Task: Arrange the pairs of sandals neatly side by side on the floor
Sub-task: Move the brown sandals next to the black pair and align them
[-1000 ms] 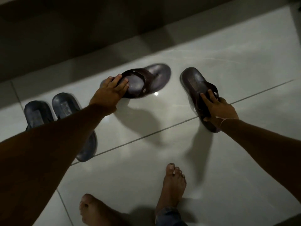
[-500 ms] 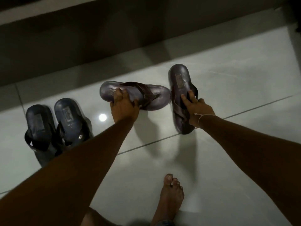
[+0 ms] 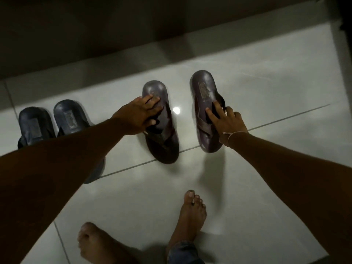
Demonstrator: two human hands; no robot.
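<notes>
Two brown sandals lie on the pale tiled floor, both with heels toward the wall. My left hand (image 3: 140,115) rests on the heel half of the left brown sandal (image 3: 163,141), fingers gripping it. The right brown sandal (image 3: 203,103) stands a hand's width to its right, and my right hand (image 3: 225,123) grips it at the strap. A dark blue-grey pair sits side by side at the far left: one sandal (image 3: 33,126) and its partner (image 3: 69,119), partly hidden by my left forearm.
A dark wall base (image 3: 114,35) runs along the back, close behind the sandals' heels. My two bare feet (image 3: 190,216) stand on the tiles in front. A bright light reflection (image 3: 176,110) glints between the brown sandals.
My left hand has turned its brown sandal from lying crosswise to pointing the same way as the right one. The right sandal stays under my right hand, now apart from the left one.
</notes>
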